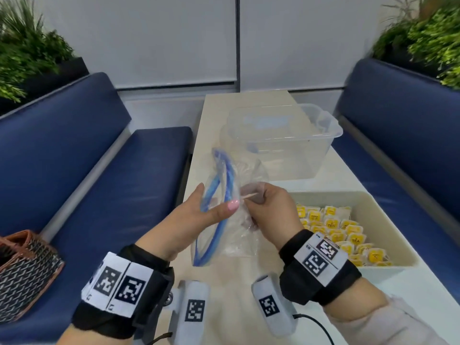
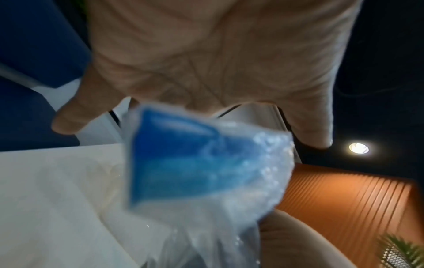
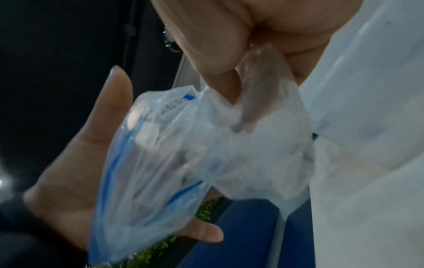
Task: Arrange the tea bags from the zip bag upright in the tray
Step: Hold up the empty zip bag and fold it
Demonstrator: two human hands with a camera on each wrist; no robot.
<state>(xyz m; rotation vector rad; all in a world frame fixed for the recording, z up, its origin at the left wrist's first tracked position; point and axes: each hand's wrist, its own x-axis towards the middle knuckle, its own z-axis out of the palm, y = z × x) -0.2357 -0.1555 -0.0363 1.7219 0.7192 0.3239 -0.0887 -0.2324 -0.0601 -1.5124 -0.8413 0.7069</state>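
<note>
The clear zip bag (image 1: 231, 235) with a blue zip strip hangs crumpled above the table between both hands. My left hand (image 1: 216, 207) is flat with straight fingers, and the bag's zip edge lies against its palm (image 3: 75, 163). My right hand (image 1: 261, 199) pinches the crumpled clear plastic (image 3: 252, 112) in curled fingers. No yellow shows through the bag (image 2: 195, 163). The beige tray (image 1: 323, 193) sits on the table to the right, beside my right wrist. Several yellow-labelled tea bags (image 1: 333, 232) stand packed in rows in it.
An empty clear plastic bin (image 1: 298, 158) stands behind the tray on the narrow white table (image 1: 249, 103). Two white tagged devices (image 1: 194, 307) lie at the front edge. Blue benches (image 1: 112, 195) flank the table, and a patterned handbag (image 1: 25, 265) sits on the left one.
</note>
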